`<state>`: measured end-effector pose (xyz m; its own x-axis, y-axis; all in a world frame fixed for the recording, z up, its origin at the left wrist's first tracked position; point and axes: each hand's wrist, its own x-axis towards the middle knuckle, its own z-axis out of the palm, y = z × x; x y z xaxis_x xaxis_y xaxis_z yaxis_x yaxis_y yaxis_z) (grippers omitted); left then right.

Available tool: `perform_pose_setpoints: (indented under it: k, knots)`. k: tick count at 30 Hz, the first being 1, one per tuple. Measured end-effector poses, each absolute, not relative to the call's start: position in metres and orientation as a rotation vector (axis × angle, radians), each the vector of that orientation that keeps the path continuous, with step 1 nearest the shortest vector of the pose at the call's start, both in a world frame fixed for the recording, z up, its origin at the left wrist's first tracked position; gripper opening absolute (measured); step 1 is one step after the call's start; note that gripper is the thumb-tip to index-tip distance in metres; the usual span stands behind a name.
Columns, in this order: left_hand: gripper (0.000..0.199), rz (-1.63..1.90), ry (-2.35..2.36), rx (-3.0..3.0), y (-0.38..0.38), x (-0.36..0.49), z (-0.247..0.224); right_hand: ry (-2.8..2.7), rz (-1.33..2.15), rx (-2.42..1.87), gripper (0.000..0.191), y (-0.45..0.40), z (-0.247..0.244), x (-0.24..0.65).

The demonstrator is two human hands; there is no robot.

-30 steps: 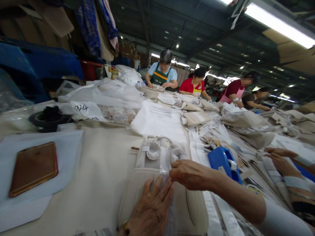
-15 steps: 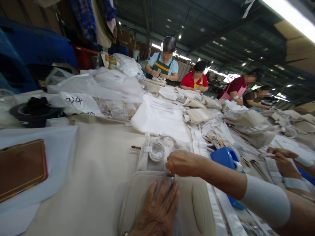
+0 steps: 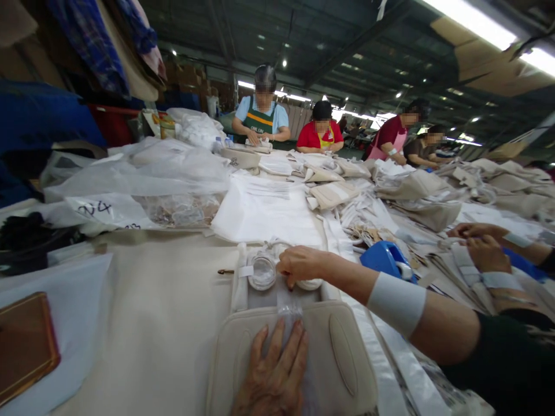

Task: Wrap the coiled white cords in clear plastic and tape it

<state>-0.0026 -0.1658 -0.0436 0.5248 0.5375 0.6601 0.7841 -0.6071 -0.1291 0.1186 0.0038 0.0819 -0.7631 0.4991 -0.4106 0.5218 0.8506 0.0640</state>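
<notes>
My left hand (image 3: 273, 370) lies flat with spread fingers on the flap of a beige bag (image 3: 234, 358). Under its fingers runs a clear plastic strip (image 3: 289, 305), which crosses the flap's far edge. My right hand (image 3: 303, 266) is closed just beyond that edge, fingertips down at the strip's far end; the exact grip is partly hidden. Beside those fingers lies a plastic-wrapped ring-shaped part (image 3: 262, 271) with a white band. A second wrapped loop (image 3: 310, 283) shows partly beneath my right hand. A pointed brass-coloured piece (image 3: 225, 272) sticks out left of the bag.
A phone (image 3: 26, 346) rests on white sheets at left. Bulky plastic bags (image 3: 143, 173) and a stack of white sheets (image 3: 264, 208) lie ahead. At right are a blue container (image 3: 384, 260), piled beige bags (image 3: 420, 190) and a co-worker's hands (image 3: 485, 248). Several people work farther back.
My right hand has moved a little away from the flap's edge, leaving more of the plastic strip in sight. The left hand stays flat on the flap. The camera view has shifted.
</notes>
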Motion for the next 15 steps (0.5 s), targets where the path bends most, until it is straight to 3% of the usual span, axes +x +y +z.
perform_pose_setpoints:
  k: [5, 8, 12, 15]
  knots:
    - [0.035, -0.871, -1.102, -2.386, -0.167, -0.002, -0.044, 2.791, 0.121, 1.017, 0.020, -0.034, 0.077, 0.137]
    - [0.033, -0.973, -1.120, -2.339, -0.166, 0.001, -0.046, 3.036, 0.069, 1.075, 0.027, -0.082, 0.054, 0.156]
    - [0.024, -1.223, -1.149, -2.239, -0.162, 0.006, -0.048, 3.220, -0.007, 1.056, 0.047, -0.142, 0.009, 0.174]
    - [0.024, -1.144, -1.041, -2.244, -0.158, 0.000, -0.043, 3.308, -0.161, 1.053, 0.038, -0.167, -0.012, 0.179]
